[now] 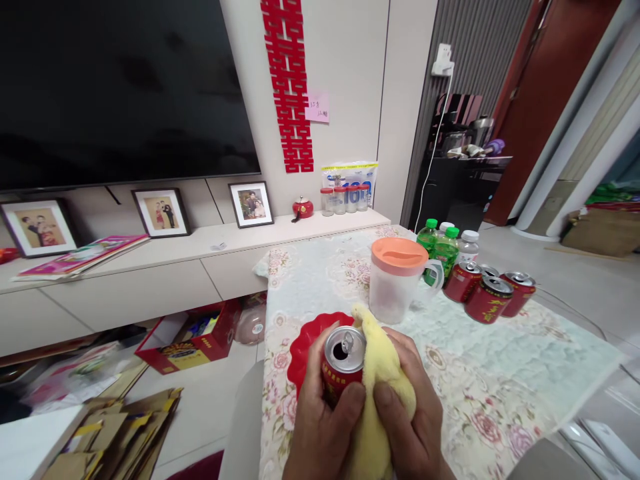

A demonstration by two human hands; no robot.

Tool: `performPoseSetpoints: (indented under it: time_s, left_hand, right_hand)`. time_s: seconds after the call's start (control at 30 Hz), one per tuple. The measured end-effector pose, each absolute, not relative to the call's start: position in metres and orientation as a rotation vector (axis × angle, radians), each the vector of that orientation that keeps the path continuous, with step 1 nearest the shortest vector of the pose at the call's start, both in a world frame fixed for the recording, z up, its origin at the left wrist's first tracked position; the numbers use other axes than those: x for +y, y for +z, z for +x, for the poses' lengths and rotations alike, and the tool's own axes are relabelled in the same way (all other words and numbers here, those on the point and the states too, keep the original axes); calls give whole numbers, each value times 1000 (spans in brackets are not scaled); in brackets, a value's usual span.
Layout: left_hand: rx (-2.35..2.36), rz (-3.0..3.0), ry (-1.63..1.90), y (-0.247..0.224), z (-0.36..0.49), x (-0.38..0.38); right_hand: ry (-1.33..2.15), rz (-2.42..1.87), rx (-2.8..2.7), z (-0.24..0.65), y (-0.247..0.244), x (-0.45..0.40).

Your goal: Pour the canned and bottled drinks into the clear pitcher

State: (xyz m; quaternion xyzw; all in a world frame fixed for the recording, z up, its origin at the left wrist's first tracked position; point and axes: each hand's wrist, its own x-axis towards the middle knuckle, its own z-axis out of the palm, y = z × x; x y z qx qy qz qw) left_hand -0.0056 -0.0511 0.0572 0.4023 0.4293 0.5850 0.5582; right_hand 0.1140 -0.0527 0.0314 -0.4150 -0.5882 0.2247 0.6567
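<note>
A red can (344, 360) with an opened silver top stands upright between my hands. My left hand (323, 417) is wrapped round its left side, thumb across the front. My right hand (413, 400) is closed on a yellow cloth (373, 427), which presses against the can's right side and hangs down below it. Behind the can lies a red scalloped dish (305, 343), partly hidden by my left hand. Just beyond the cloth stands a translucent pitcher (393, 293) with an orange lid.
Several red cans (489, 300) and green-capped bottles (445, 248) stand right of the pitcher on the flowered tablecloth (480, 400). Behind is a low cabinet (210, 243) with framed photos and jars. A red box (193, 340) and flattened cardboard (120, 433) lie on the floor at left.
</note>
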Motion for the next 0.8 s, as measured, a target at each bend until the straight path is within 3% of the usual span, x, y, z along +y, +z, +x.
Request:
performPoseSetpoints:
  time_s: [0.2,0.43,0.8]
  left_hand:
    - [860,1031,1326,54,-14,-43]
    - [1003,1200,1422,45,-18,-41]
    - [963,1203,1467,42,-26,-40]
  right_hand:
    - [743,-897,-1268,129,46,-47]
    - [1160,-767,-1079,129,53,-38]
    - [1288,-729,-1030,125,33,-26]
